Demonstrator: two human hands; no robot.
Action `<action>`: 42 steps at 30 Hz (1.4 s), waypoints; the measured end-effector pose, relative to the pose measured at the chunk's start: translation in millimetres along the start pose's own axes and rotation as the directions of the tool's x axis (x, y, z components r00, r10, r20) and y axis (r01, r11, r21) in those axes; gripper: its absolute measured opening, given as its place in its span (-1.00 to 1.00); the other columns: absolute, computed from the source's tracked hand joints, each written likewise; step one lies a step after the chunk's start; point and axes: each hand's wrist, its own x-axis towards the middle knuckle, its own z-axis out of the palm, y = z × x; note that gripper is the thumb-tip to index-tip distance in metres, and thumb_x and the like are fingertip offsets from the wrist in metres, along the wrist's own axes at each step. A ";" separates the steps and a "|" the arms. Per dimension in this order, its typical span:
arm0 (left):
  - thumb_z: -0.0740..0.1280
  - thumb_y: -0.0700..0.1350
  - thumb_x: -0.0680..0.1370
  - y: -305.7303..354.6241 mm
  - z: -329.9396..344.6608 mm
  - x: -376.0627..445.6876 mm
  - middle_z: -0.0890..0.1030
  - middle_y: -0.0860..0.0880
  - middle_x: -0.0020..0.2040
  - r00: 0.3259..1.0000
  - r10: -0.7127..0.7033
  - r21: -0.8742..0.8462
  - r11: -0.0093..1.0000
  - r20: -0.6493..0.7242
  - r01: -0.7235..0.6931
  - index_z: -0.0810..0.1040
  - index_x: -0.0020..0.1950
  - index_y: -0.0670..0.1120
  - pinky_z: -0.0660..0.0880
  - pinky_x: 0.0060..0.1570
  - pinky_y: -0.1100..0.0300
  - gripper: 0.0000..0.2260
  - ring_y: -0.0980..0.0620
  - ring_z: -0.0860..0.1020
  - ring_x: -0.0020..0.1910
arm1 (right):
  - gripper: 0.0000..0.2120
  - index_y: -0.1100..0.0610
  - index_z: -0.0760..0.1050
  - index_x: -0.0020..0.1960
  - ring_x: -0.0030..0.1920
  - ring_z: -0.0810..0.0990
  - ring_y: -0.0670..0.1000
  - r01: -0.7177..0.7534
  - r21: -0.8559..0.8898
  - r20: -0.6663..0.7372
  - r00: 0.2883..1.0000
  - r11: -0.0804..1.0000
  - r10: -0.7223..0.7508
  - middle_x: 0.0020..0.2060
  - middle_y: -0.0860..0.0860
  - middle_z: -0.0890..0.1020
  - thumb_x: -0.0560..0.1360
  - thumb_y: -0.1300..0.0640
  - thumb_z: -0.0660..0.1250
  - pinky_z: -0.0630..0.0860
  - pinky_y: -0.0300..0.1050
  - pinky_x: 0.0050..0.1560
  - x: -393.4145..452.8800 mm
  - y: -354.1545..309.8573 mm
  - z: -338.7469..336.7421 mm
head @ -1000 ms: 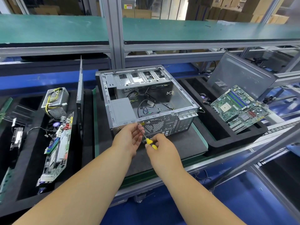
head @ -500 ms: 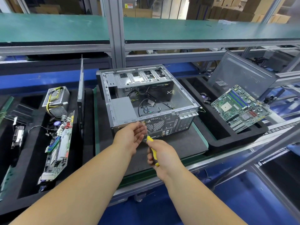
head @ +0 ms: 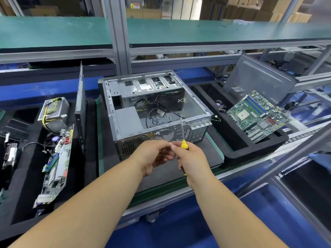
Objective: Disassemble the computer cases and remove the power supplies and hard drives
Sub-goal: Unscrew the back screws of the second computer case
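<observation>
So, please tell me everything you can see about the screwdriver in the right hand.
The screwdriver has a thin bare metal shaft and a yellow handle with a black part, plastic by the look. The right hand grips the handle, which hides most of it; a bit of yellow shows below the hand. It stands nearly upright, tip up, in front of the open computer case. The left hand meets the right fingers just beside the handle; whether it touches the tool is unclear.

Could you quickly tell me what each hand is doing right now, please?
Left hand: fingers curled, contents cannot be told.
Right hand: gripping the yellow-handled screwdriver.
</observation>
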 end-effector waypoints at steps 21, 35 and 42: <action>0.25 -0.16 0.61 -1.6 94.8 60.9 0.70 0.01 -0.21 0.997 0.059 0.412 0.908 0.054 -0.076 0.68 -0.02 -0.12 0.51 -0.18 0.29 -0.80 0.14 0.60 -0.28 | -0.92 0.02 0.60 -0.18 -0.35 0.54 0.00 -0.013 -0.375 -0.447 0.878 0.927 -0.169 -0.35 -0.04 0.60 0.46 0.06 0.46 0.35 -0.20 -0.39 140.3 6.3 -187.1; 0.28 -0.29 0.59 22.7 80.0 43.8 0.71 -0.03 -0.15 0.933 0.357 0.368 0.862 0.047 -0.348 0.69 -0.02 -0.07 0.53 -0.14 0.31 -0.79 0.10 0.62 -0.21 | -0.90 0.14 0.52 -0.03 -0.37 0.47 -0.01 0.054 -0.161 -0.252 0.963 0.985 -0.094 -0.27 0.04 0.55 0.53 0.10 0.33 0.41 -0.06 -0.28 162.5 0.4 -160.5; 0.33 -0.23 0.58 28.6 52.2 12.2 0.70 0.04 -0.11 0.870 0.493 0.460 0.767 0.025 -0.448 0.69 -0.04 0.09 0.55 -0.06 0.34 -0.77 0.10 0.66 -0.11 | -0.94 0.09 0.45 -0.10 -0.34 0.47 0.00 0.103 -0.152 -0.041 0.993 0.983 -0.110 -0.37 0.00 0.53 0.48 0.11 0.31 0.35 -0.06 -0.25 110.0 -11.3 -88.6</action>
